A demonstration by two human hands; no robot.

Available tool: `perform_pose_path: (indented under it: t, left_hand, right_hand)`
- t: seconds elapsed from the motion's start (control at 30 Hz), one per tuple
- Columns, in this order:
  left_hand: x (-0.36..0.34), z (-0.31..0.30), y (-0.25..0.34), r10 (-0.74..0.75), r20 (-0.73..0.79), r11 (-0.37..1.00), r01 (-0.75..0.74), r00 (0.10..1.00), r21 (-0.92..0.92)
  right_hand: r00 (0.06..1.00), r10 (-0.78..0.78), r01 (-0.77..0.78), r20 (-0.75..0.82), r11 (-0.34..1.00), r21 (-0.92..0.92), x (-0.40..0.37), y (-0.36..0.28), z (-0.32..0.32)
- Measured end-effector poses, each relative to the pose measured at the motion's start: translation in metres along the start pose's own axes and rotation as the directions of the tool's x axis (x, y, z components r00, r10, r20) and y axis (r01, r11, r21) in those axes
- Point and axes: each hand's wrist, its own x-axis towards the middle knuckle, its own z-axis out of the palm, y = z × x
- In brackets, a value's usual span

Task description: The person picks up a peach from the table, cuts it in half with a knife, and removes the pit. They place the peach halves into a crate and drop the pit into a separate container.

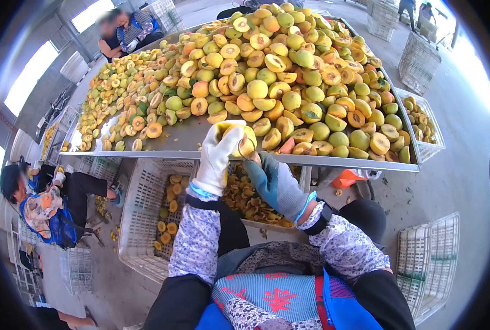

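Note:
My left hand (pixel 218 157), in a white glove with yellow on it, is closed around a yellow-green peach (pixel 248 142) above the front edge of the metal table (pixel 179 142). Gloved in grey and blue, my right hand (pixel 275 184) is closed just below and right of that fruit, its fingertips close to it. A small brownish piece shows at those fingertips; I cannot tell what it is. Behind both hands a big heap of halved and whole peaches (pixel 289 71) covers much of the table, many cut faces showing brown stones or hollows.
Under the table's front edge stand a white crate (pixel 140 220) with some peach halves and another holding cut pieces (pixel 250 192). More crates stand at right (pixel 426 258) and beyond the table's corner (pixel 435 140). A person sits at left (pixel 58 203); others are at the far side.

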Motion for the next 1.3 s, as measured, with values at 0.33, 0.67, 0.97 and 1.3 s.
perform_pose_path:
  t: [0.33, 0.67, 0.97, 1.3]
  left_hand:
    - [-0.015, 0.041, -0.012, -0.29, -0.092, 0.694, 0.143, 0.953, -0.706]
    - [-0.023, 0.047, -0.011, -0.221, -0.193, 0.792, 0.061, 0.956, -0.608]
    - [-0.028, 0.048, -0.011, -0.11, -0.252, 0.889, -0.018, 0.961, -0.457]
    - [-0.022, 0.046, 0.005, -0.218, -0.245, 0.928, 0.123, 0.945, -0.352]
  right_hand:
    - [0.998, 0.015, -0.02, -0.065, 0.997, -0.078, -0.004, 0.017, 0.004]
    - [0.986, 0.169, -0.17, -0.008, 0.985, -0.01, -0.006, 0.02, 0.013]
    - [0.873, 0.413, -0.473, 0.258, 0.845, 0.25, -0.006, -0.007, -0.001]
    - [0.756, 0.533, -0.629, 0.379, 0.752, 0.198, -0.004, -0.012, -0.007]
